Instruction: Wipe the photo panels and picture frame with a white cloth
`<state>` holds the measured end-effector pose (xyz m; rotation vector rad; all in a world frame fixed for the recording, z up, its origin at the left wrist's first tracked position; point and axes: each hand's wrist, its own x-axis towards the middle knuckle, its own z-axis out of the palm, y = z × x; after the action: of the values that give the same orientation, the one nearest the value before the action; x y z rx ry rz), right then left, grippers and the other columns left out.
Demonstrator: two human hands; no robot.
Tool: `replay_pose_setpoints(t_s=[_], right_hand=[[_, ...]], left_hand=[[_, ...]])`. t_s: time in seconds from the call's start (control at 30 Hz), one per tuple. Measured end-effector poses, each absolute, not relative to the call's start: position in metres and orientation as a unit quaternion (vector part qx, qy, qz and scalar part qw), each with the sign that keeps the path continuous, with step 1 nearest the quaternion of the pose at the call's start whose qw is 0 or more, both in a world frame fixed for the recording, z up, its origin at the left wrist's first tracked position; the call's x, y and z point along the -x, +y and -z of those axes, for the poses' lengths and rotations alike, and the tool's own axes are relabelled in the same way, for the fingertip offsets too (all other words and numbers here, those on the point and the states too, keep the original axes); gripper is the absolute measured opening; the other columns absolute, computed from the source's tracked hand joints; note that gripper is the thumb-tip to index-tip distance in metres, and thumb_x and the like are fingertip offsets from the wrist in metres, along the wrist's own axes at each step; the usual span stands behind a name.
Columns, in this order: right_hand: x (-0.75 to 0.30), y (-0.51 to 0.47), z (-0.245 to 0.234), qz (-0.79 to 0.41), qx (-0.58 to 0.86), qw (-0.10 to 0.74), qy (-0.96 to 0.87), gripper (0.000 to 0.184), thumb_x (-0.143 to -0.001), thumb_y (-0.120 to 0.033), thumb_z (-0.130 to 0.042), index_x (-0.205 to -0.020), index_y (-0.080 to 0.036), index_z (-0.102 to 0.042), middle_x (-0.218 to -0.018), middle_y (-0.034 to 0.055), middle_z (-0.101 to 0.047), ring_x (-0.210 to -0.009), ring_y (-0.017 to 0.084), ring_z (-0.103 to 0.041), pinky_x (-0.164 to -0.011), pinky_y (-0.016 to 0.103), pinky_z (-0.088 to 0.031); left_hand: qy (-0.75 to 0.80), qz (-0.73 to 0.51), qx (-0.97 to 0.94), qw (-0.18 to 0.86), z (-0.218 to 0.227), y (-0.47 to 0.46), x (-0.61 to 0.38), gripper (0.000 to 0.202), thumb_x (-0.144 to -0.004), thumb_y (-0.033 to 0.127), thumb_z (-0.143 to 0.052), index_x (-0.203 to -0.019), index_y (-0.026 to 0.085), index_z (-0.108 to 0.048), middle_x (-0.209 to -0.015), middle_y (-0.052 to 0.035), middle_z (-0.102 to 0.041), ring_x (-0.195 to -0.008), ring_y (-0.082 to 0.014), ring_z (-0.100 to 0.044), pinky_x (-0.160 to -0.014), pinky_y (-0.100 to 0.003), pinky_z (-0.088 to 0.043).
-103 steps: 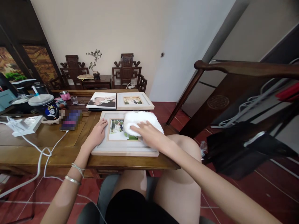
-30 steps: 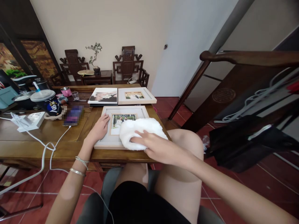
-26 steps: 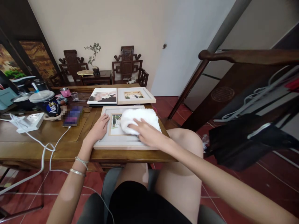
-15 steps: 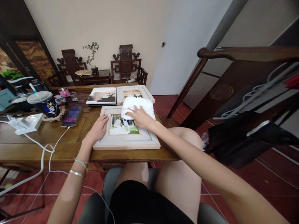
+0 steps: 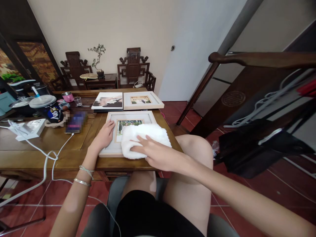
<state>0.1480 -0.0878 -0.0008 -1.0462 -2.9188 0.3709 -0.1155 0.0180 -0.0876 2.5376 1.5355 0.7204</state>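
A pale wooden picture frame (image 5: 132,115) lies flat near the table's front edge, with a photo (image 5: 120,127) of people outdoors in its middle. My left hand (image 5: 105,134) rests on the frame's left side, fingers stretched out over the border. A folded, fluffy white cloth (image 5: 158,133) covers the frame's lower right part and much of the photo. My right hand (image 5: 154,152) presses on this cloth from the right; some fingers lie across it and the lower ones tuck into its fold.
Behind lie a second framed photo (image 5: 158,100) and a stack of prints (image 5: 107,99). To the left are a charging phone (image 5: 76,122), a lidded cup (image 5: 50,110), a power strip (image 5: 33,128) and white cables (image 5: 44,171). A dark wooden chair (image 5: 234,95) stands at the right.
My right hand has slid the white cloth from the frame's upper right toward its lower front edge, uncovering the top border and the second frame behind. My left hand stays put.
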Motion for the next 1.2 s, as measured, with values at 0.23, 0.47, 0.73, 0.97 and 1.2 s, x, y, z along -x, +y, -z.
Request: replay_pose_setpoints(t_s=[0.23, 0.47, 0.73, 0.97, 1.2], right_hand=[[-0.140, 0.002, 0.042, -0.010, 0.402, 0.100, -0.910, 0.069, -0.077, 0.005, -0.038, -0.144, -0.013, -0.039, -0.156, 0.0195, -0.029, -0.146, 0.032, -0.023, -0.113, 0.058, -0.024], [-0.130, 0.055, 0.041, 0.037, 0.458, 0.065, -0.886, 0.069, -0.079, 0.005, -0.038, -0.144, -0.015, -0.042, -0.158, 0.0173, -0.028, -0.144, 0.043, -0.018, -0.108, 0.069, -0.021], [-0.134, -0.034, 0.014, -0.044, 0.390, -0.036, -0.919, 0.071, -0.075, 0.008, -0.037, -0.140, -0.018, -0.048, -0.153, 0.0166, -0.038, -0.139, 0.039, -0.034, -0.104, 0.062, -0.035], [-0.136, -0.091, -0.012, -0.137, 0.309, -0.034, -0.941, 0.068, -0.073, 0.007, -0.038, -0.133, -0.021, -0.056, -0.140, 0.0121, -0.055, -0.134, 0.033, -0.044, -0.103, 0.051, -0.041], [-0.125, -0.032, 0.033, -0.055, 0.355, 0.043, -0.932, 0.067, -0.077, 0.004, -0.040, -0.140, -0.018, -0.047, -0.156, 0.0130, -0.033, -0.146, 0.035, -0.023, -0.112, 0.061, -0.026]], left_hand=[[0.498, -0.243, -0.831, 0.053, 0.090, 0.021, 0.118, 0.047, -0.094, 0.021, -0.033, -0.134, 0.010, -0.054, -0.145, -0.0149, -0.048, -0.142, -0.0258, -0.034, -0.118, -0.047, -0.027], [0.497, -0.240, -0.832, 0.064, 0.086, 0.017, 0.117, 0.047, -0.094, 0.021, -0.032, -0.133, 0.008, -0.054, -0.145, -0.0166, -0.047, -0.142, -0.0266, -0.034, -0.118, -0.047, -0.028], [0.500, -0.242, -0.830, 0.053, 0.088, 0.018, 0.116, 0.048, -0.093, 0.020, -0.032, -0.133, 0.007, -0.054, -0.144, -0.0160, -0.048, -0.142, -0.0258, -0.034, -0.119, -0.046, -0.027], [0.504, -0.230, -0.831, 0.047, 0.087, 0.017, 0.115, 0.048, -0.093, 0.020, -0.031, -0.134, 0.005, -0.053, -0.145, -0.0172, -0.047, -0.142, -0.0260, -0.033, -0.119, -0.045, -0.026], [0.505, -0.218, -0.834, 0.042, 0.087, 0.018, 0.115, 0.050, -0.093, 0.020, -0.030, -0.135, 0.004, -0.051, -0.146, -0.0178, -0.045, -0.143, -0.0264, -0.032, -0.119, -0.045, -0.027]])
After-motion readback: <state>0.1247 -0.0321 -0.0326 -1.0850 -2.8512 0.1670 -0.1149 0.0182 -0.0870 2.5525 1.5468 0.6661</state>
